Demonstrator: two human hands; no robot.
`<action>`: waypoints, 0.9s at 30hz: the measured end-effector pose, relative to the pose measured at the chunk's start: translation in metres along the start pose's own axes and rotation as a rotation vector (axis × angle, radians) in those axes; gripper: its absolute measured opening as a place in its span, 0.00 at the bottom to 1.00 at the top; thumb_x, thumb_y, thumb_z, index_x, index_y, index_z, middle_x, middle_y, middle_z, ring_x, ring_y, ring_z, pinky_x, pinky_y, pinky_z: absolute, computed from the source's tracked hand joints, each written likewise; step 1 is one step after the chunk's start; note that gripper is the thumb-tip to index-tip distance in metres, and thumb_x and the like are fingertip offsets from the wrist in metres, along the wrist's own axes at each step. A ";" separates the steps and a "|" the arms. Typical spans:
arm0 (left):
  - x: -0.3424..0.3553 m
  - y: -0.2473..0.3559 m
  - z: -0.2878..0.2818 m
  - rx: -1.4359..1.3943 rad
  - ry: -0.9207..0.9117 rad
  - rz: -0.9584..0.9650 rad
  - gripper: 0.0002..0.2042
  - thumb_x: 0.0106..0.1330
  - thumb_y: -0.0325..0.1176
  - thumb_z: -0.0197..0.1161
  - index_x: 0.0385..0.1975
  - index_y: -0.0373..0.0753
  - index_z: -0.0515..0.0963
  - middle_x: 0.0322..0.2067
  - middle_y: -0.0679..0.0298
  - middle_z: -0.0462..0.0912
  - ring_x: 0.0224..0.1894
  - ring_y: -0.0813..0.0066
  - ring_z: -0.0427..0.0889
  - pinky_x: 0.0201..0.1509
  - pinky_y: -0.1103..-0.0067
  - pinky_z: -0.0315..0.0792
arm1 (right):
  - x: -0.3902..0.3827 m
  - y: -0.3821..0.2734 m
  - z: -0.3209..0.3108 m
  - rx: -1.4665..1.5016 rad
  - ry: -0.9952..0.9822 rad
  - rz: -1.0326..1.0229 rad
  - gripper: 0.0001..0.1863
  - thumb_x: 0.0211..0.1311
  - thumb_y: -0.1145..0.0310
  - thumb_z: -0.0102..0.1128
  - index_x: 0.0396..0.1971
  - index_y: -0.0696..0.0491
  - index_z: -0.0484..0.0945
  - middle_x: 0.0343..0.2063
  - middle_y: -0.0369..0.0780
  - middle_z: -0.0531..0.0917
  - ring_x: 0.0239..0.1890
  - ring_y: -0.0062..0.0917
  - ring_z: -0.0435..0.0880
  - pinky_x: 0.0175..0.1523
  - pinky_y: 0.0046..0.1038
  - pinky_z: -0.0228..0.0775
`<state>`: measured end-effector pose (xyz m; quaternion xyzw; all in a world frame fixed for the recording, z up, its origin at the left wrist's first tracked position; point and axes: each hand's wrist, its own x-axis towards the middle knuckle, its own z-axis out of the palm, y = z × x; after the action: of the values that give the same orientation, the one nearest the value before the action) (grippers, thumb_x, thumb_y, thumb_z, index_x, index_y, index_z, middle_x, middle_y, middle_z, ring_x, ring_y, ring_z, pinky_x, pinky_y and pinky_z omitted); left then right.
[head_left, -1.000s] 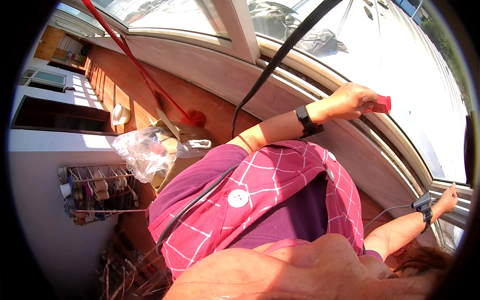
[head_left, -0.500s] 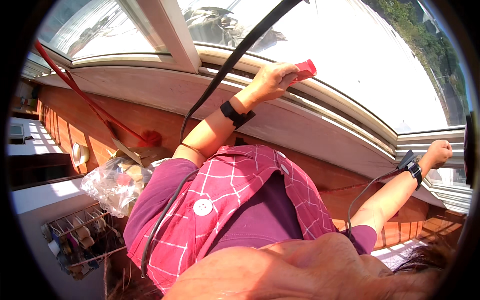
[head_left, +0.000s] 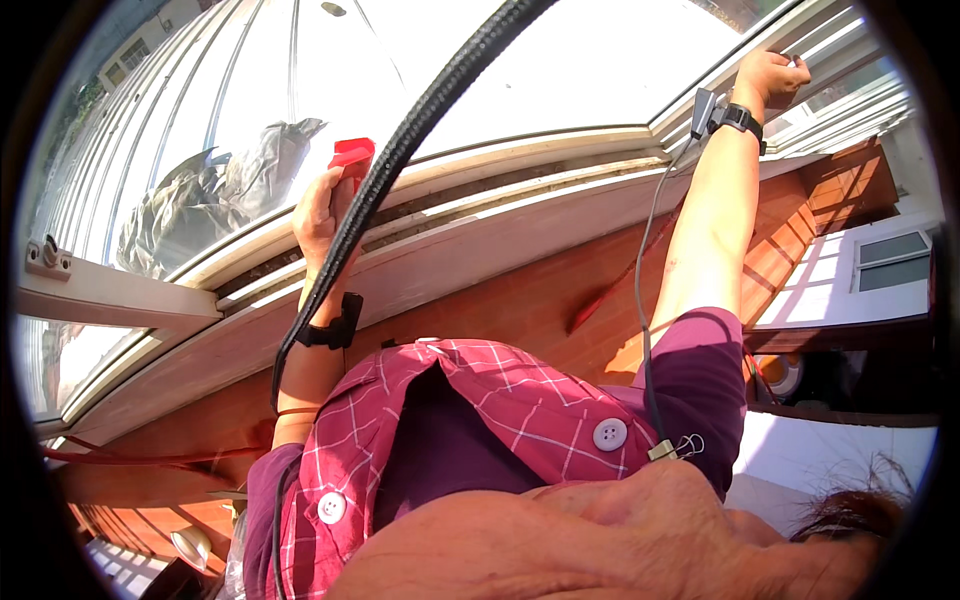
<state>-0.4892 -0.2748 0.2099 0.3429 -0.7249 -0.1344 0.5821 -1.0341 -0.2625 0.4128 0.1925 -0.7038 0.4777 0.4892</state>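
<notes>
My left hand point(head_left: 320, 215) is closed around a small red plastic-looking piece point(head_left: 352, 153), whose outer end shows beyond my fingers. It is above the window's sill track point(head_left: 440, 200), in front of the pane. What kind of thing the red piece is, I cannot make out. My right arm stretches far to the right, where my right hand point(head_left: 768, 82) is curled shut against the white window frame point(head_left: 705, 88). Whatever its fingers hold is hidden. A braided black cable point(head_left: 430, 90) crosses the view and partly covers my left wrist.
Crumpled grey-green sheeting point(head_left: 220, 195) lies outside behind the glass. A window latch point(head_left: 48, 258) sits on the frame at far left. On the reddish tiled floor point(head_left: 500, 300) are a red stick-like thing point(head_left: 600, 305) and a white bowl-like container point(head_left: 190, 545).
My view has swung to the right, so the window corner and my right hand appear nearer the middle. My left hand still grips the red piece; my right hand stays closed at the frame.
</notes>
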 end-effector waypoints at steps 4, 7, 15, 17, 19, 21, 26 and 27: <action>0.005 0.011 -0.003 -0.014 -0.072 -0.006 0.05 0.63 0.22 0.59 0.37 0.31 0.76 0.28 0.58 0.80 0.29 0.73 0.78 0.35 0.80 0.72 | -0.002 -0.012 0.006 -0.003 0.075 0.071 0.10 0.59 0.73 0.46 0.41 0.55 0.65 0.33 0.48 0.78 0.35 0.45 0.80 0.40 0.43 0.69; 0.000 0.006 -0.004 -0.032 -0.067 -0.046 0.05 0.63 0.22 0.60 0.37 0.31 0.76 0.27 0.59 0.80 0.29 0.72 0.78 0.35 0.80 0.72 | -0.001 -0.011 0.015 0.031 0.121 -0.077 0.10 0.56 0.75 0.46 0.39 0.56 0.67 0.34 0.49 0.78 0.36 0.46 0.79 0.40 0.43 0.69; 0.005 0.016 -0.001 0.041 -0.132 -0.088 0.02 0.63 0.22 0.60 0.34 0.32 0.75 0.24 0.61 0.79 0.23 0.77 0.77 0.27 0.82 0.70 | 0.006 -0.002 0.021 0.105 0.200 -0.166 0.09 0.54 0.73 0.46 0.31 0.56 0.75 0.29 0.48 0.81 0.35 0.44 0.81 0.44 0.41 0.70; 0.006 0.027 0.004 -0.084 -0.153 -0.183 0.03 0.63 0.21 0.60 0.34 0.32 0.75 0.24 0.61 0.79 0.23 0.77 0.77 0.26 0.82 0.70 | 0.007 -0.005 0.024 0.064 0.183 -0.148 0.09 0.53 0.73 0.47 0.31 0.56 0.76 0.28 0.47 0.82 0.35 0.44 0.81 0.43 0.41 0.71; 0.015 0.034 0.010 -0.053 -0.177 -0.112 0.03 0.62 0.20 0.60 0.33 0.33 0.75 0.24 0.60 0.79 0.22 0.76 0.76 0.27 0.81 0.70 | -0.001 -0.008 0.019 0.054 0.123 -0.111 0.10 0.54 0.71 0.46 0.30 0.56 0.77 0.30 0.48 0.82 0.36 0.43 0.82 0.44 0.40 0.71; 0.014 0.028 0.018 0.008 -0.198 -0.049 0.03 0.62 0.21 0.60 0.34 0.34 0.75 0.25 0.59 0.79 0.24 0.71 0.78 0.29 0.80 0.71 | 0.015 0.021 0.029 -0.019 0.121 -0.146 0.09 0.54 0.71 0.47 0.34 0.54 0.75 0.32 0.46 0.82 0.35 0.43 0.82 0.42 0.41 0.71; 0.027 0.030 0.036 -0.210 -0.380 -0.111 0.04 0.60 0.22 0.58 0.34 0.34 0.76 0.26 0.54 0.79 0.28 0.59 0.80 0.32 0.74 0.73 | 0.015 0.010 0.019 -0.180 -0.020 -0.033 0.12 0.56 0.67 0.49 0.40 0.52 0.73 0.36 0.46 0.82 0.40 0.41 0.81 0.44 0.40 0.71; 0.028 0.030 0.035 -0.243 -0.390 -0.128 0.04 0.60 0.21 0.58 0.34 0.34 0.76 0.26 0.55 0.79 0.27 0.62 0.80 0.33 0.76 0.72 | 0.013 0.003 0.015 -0.290 -0.107 -0.022 0.16 0.57 0.68 0.46 0.46 0.51 0.72 0.43 0.46 0.81 0.45 0.40 0.80 0.49 0.40 0.68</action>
<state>-0.5348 -0.2786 0.2388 0.2832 -0.7788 -0.3209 0.4585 -1.0496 -0.2721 0.4217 0.1527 -0.7884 0.3545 0.4790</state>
